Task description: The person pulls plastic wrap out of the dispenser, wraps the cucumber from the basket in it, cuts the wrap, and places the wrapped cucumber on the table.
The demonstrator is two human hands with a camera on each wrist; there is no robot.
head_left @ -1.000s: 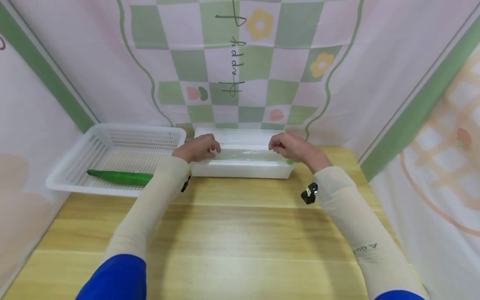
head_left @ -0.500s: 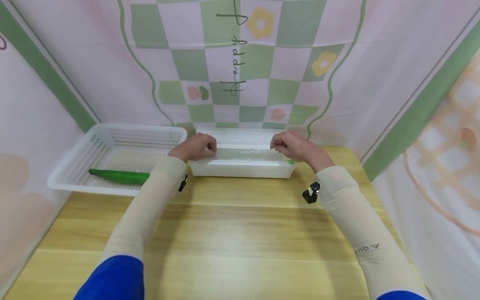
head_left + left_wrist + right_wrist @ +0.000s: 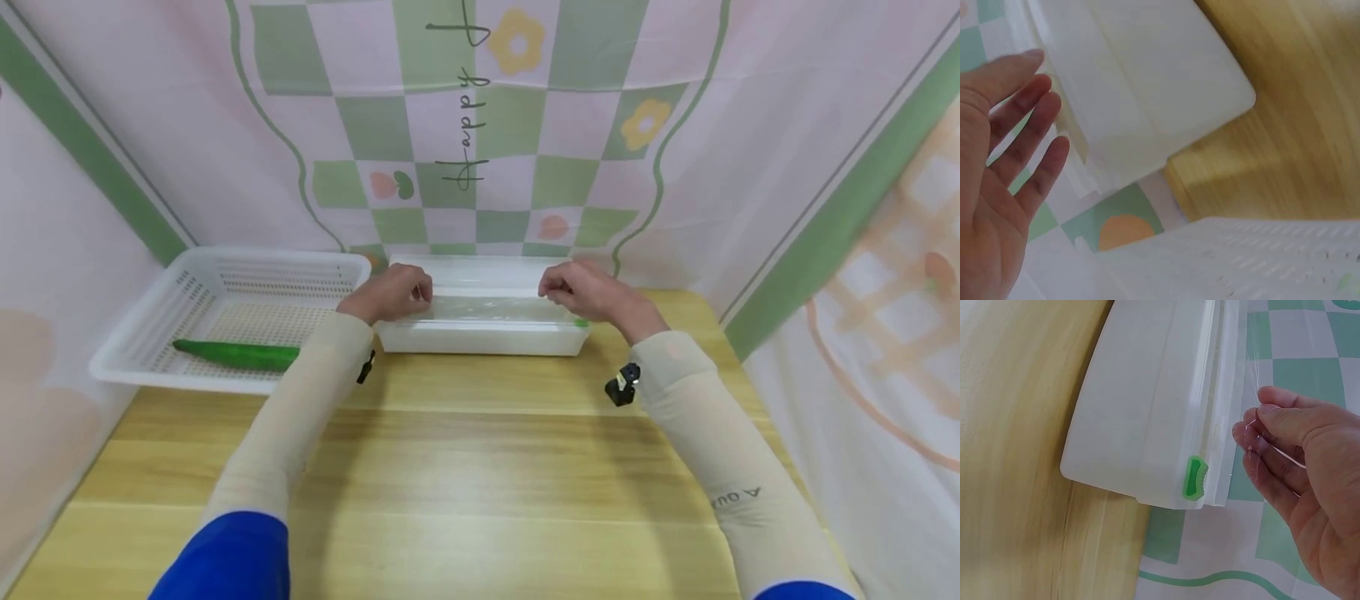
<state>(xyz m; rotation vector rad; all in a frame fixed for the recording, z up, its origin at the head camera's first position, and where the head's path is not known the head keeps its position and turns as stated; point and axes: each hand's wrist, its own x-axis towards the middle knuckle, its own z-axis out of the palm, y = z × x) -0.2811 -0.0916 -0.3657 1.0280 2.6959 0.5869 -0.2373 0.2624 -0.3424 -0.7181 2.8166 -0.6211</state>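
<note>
A white cling film dispenser [image 3: 483, 340] stands at the back of the table, its lid [image 3: 480, 272] raised behind. Clear cling film [image 3: 487, 308] spans the dispenser between the two hands. At the dispenser's left end the left hand [image 3: 393, 293] pinches the film with thumb and forefinger; the film at those fingertips is hard to make out in the left wrist view. My right hand [image 3: 585, 290] pinches the film at the other end, where bunched, shiny strands show between the fingers in the right wrist view. A green slide cutter [image 3: 1195, 478] sits at the dispenser's right end.
A white perforated basket [image 3: 120, 367] stands left of the dispenser. It holds a long green cucumber [image 3: 240, 354], partly hidden by the left sleeve. The wooden table [image 3: 465, 467] reaches back to a printed cloth [image 3: 510, 125] hanging behind.
Over the first half second my left hand shifted slightly left and its fingers closed more tightly. Since then both hands have stayed nearly still at the film.
</note>
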